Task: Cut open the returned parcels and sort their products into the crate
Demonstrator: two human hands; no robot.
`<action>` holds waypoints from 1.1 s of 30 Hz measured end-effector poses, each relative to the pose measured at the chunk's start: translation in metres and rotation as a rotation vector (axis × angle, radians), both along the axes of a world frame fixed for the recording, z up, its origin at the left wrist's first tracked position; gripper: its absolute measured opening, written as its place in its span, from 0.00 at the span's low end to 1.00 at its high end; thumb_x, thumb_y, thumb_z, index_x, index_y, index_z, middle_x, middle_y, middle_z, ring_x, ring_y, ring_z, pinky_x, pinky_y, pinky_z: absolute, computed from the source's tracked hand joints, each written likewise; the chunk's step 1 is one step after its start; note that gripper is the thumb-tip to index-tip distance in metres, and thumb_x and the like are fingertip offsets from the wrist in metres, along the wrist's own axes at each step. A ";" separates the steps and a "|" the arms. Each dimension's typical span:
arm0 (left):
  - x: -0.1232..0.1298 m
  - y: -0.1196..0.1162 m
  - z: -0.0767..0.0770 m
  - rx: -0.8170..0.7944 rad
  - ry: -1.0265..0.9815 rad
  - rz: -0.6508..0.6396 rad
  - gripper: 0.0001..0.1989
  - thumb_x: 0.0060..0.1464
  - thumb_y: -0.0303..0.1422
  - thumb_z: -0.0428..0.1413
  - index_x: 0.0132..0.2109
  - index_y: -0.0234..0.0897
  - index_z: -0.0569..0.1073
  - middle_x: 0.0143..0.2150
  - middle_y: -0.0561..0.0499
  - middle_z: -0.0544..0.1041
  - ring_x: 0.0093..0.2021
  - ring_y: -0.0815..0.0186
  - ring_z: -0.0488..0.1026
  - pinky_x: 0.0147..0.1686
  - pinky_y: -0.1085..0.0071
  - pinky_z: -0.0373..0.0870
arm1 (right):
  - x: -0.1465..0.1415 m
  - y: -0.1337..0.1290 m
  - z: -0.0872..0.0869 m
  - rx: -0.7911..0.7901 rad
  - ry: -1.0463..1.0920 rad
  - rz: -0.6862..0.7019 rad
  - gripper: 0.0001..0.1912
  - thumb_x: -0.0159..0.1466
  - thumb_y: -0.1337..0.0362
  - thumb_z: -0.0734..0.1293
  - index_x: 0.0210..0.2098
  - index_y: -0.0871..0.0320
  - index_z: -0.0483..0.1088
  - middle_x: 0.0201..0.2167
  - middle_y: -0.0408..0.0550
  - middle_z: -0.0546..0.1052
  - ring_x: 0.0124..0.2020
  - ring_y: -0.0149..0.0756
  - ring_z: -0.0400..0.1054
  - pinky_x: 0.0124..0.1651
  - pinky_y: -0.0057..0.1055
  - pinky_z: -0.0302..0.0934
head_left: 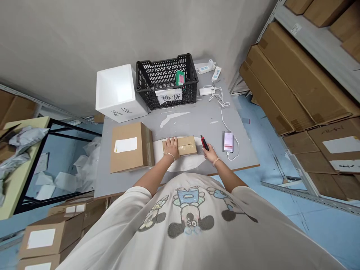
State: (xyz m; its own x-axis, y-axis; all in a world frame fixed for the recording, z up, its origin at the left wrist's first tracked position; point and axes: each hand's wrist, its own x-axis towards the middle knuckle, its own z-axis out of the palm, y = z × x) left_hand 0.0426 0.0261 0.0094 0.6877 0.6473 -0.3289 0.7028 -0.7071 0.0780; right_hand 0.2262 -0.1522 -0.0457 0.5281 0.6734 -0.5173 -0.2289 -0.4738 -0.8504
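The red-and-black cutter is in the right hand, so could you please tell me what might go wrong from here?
The cutter in the right hand might slip toward the left hand, which rests on the taped carton. The right hand could also snag the looped white cable and drag the phone.

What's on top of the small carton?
The left hand rests on the left part of the small carton; tape runs along the exposed top. The surface under the hand is covered, so I can't tell what's there.
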 end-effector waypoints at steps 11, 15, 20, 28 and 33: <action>-0.004 0.004 0.002 0.003 -0.091 -0.008 0.56 0.35 0.39 0.67 0.69 0.34 0.50 0.67 0.34 0.58 0.67 0.40 0.50 0.65 0.47 0.42 | 0.003 -0.002 0.035 0.052 0.155 0.050 0.12 0.59 0.60 0.67 0.42 0.58 0.68 0.22 0.41 0.74 0.14 0.28 0.64 0.14 0.23 0.52; -0.003 0.005 0.002 -0.008 -0.095 -0.007 0.57 0.34 0.41 0.68 0.69 0.34 0.50 0.66 0.34 0.58 0.67 0.40 0.49 0.65 0.48 0.42 | 0.005 -0.004 0.036 0.040 0.161 0.093 0.13 0.60 0.60 0.66 0.42 0.58 0.67 0.20 0.40 0.74 0.14 0.28 0.63 0.14 0.22 0.51; -0.004 0.004 0.003 0.006 -0.095 -0.010 0.56 0.34 0.41 0.67 0.68 0.34 0.51 0.66 0.33 0.58 0.66 0.40 0.50 0.64 0.49 0.43 | 0.007 -0.007 0.037 0.045 0.168 0.182 0.12 0.61 0.59 0.64 0.42 0.58 0.66 0.16 0.38 0.71 0.12 0.28 0.62 0.15 0.22 0.52; -0.002 0.003 0.007 0.015 -0.090 -0.032 0.53 0.34 0.40 0.66 0.66 0.34 0.52 0.62 0.33 0.62 0.61 0.41 0.56 0.60 0.50 0.46 | 0.009 -0.018 0.045 0.000 0.158 0.265 0.13 0.62 0.58 0.64 0.43 0.58 0.64 0.13 0.37 0.69 0.11 0.29 0.60 0.15 0.22 0.52; -0.002 0.002 0.008 0.016 -0.059 -0.021 0.53 0.35 0.41 0.66 0.67 0.36 0.51 0.63 0.34 0.61 0.63 0.41 0.54 0.61 0.51 0.46 | 0.009 -0.024 0.047 0.005 0.154 0.286 0.17 0.62 0.59 0.64 0.48 0.58 0.65 0.14 0.36 0.69 0.12 0.29 0.60 0.16 0.23 0.53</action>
